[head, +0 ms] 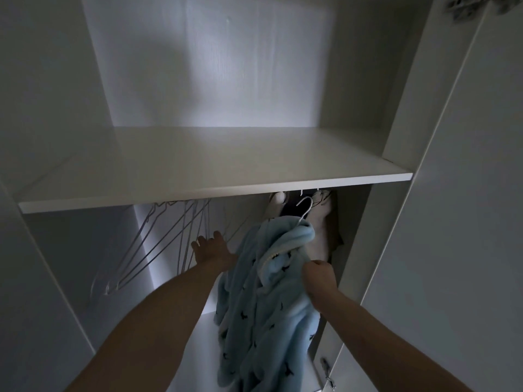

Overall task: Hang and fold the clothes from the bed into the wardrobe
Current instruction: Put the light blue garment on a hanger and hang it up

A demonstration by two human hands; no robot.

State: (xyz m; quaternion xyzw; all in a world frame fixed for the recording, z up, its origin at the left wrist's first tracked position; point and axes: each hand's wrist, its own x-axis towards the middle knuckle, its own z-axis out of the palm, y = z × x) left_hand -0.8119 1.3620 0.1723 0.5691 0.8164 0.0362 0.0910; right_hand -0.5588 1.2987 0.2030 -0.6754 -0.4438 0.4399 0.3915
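Inside a white wardrobe [42,114], dim, under a bare white shelf [215,176] running the full width. At far left below the shelf, a bunch of empty white wire hangers [158,241] slanting down to the left, hooks lost behind the shelf edge. Just right of them, the left hand [210,250] reaching in, fingers [198,244] straight and spread, holding nothing, tips touching or very near the closest hanger wires — cannot tell which. Right of that hand, a light blue fleece garment [263,301] with small dark printed shapes, draped on a white hanger [304,207] whose hook pokes up just below the shelf, not visibly caught on any rail. At the garment's right edge, the right hand [319,278], curled tight around a fold of the fleece. Behind the hook, further in, pale and dark clothes [319,222] already hanging against the right wall. No brand, label or readable writing anywhere.
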